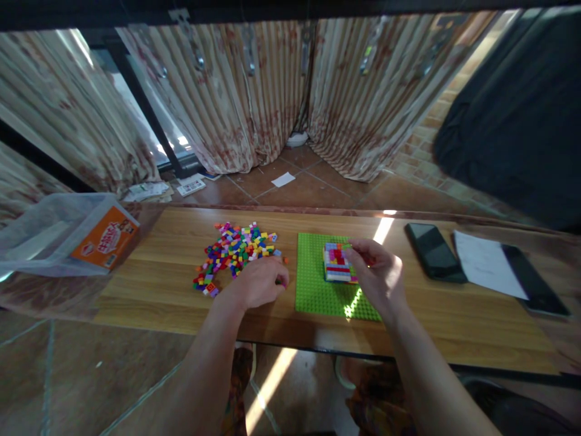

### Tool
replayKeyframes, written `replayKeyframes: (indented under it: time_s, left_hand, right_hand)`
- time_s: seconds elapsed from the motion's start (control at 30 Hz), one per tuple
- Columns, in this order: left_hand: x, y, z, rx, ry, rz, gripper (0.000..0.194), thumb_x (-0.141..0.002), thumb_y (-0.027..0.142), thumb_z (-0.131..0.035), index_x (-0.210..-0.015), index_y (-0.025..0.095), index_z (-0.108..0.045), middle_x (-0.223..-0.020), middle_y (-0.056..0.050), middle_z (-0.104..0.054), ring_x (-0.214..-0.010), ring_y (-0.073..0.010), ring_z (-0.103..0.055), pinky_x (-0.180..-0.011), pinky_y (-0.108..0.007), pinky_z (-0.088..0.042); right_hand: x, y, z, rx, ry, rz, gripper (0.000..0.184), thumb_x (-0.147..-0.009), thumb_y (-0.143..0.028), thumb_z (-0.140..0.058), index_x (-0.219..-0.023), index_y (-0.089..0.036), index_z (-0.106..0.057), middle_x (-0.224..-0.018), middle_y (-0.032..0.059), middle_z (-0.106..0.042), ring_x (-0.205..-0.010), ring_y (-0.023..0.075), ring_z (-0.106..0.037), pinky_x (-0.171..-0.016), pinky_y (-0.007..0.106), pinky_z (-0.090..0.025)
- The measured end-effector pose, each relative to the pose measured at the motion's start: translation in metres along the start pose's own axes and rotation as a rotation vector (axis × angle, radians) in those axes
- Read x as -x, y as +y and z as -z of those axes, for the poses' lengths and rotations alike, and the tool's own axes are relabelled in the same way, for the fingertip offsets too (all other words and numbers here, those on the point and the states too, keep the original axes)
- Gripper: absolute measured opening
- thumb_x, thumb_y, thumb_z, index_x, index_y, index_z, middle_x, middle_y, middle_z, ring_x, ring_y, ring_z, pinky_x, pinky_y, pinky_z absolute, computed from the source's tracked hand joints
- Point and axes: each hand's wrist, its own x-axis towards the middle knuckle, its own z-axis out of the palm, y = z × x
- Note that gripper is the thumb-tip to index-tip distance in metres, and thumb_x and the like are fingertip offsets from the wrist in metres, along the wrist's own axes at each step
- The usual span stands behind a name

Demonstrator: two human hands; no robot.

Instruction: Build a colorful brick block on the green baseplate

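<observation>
A small block of stacked toy bricks [336,271], in white, red, pink and blue rows, stands on a green studded baseplate [311,290]. My right hand [379,269] is over its right side, thumb and forefinger pinched on a small greenish toy brick [347,246] at the top edge. To the left lies a heap of loose, many-coloured toy bricks [238,245]. My left hand [261,281] hovers at the heap's near right edge with curled fingers. A small dark spot shows at its fingertips, too little to name.
A clear plastic tub [54,233] with an orange label stands at the left end of the wooden table [149,284]. On the right lie a dark phone [434,251], a white sheet of paper [488,263] and a dark flat device [535,281]. Curtains [272,97] hang beyond.
</observation>
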Motion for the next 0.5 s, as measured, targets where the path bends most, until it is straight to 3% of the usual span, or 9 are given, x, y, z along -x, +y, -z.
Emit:
replayKeyframes:
  time_s: [0.1, 0.2, 0.33, 0.5]
  left_hand:
    - [-0.003, 0.004, 0.003, 0.085, 0.068, -0.005, 0.015, -0.075, 0.011, -0.057, -0.070, 0.019, -0.069, -0.075, -0.002, -0.064, -0.072, -0.0147, -0.059, -0.068, -0.026, -0.043]
    - [-0.013, 0.010, 0.001, 0.229, 0.218, 0.007, 0.016, -0.080, 0.012, -0.055, -0.076, 0.018, -0.070, -0.075, -0.001, -0.066, -0.069, -0.0130, -0.059, -0.066, -0.024, -0.043]
    - [-0.036, 0.023, -0.014, 0.407, 0.396, 0.032, 0.013, -0.083, 0.016, -0.058, -0.083, 0.018, -0.071, -0.080, -0.002, -0.071, -0.073, -0.0137, -0.063, -0.069, -0.025, -0.046]
    - [-0.061, 0.039, -0.035, 0.509, 0.520, 0.088, 0.014, -0.084, 0.021, -0.059, -0.084, 0.018, -0.073, -0.082, -0.002, -0.074, -0.075, -0.0152, -0.066, -0.070, -0.026, -0.048]
  right_hand:
    - [-0.005, 0.003, 0.003, -0.063, 0.034, -0.024, 0.019, -0.073, -0.032, -0.072, -0.086, -0.018, -0.070, -0.072, 0.0028, -0.071, -0.063, 0.0149, -0.065, -0.058, 0.029, -0.056]
    - [-0.007, 0.005, 0.006, -0.119, 0.052, -0.056, 0.021, -0.071, -0.032, -0.074, -0.086, -0.018, -0.070, -0.073, 0.0028, -0.071, -0.065, 0.0150, -0.065, -0.061, 0.029, -0.056]
    - [-0.008, 0.003, 0.009, -0.152, 0.042, -0.084, 0.022, -0.070, -0.032, -0.074, -0.086, -0.018, -0.069, -0.076, 0.0036, -0.071, -0.068, 0.0157, -0.066, -0.064, 0.030, -0.055]
    - [-0.011, 0.008, 0.016, -0.093, 0.015, -0.068, 0.025, -0.074, -0.034, -0.072, -0.091, -0.017, -0.068, -0.084, 0.0063, -0.072, -0.073, 0.0175, -0.067, -0.067, 0.032, -0.055]
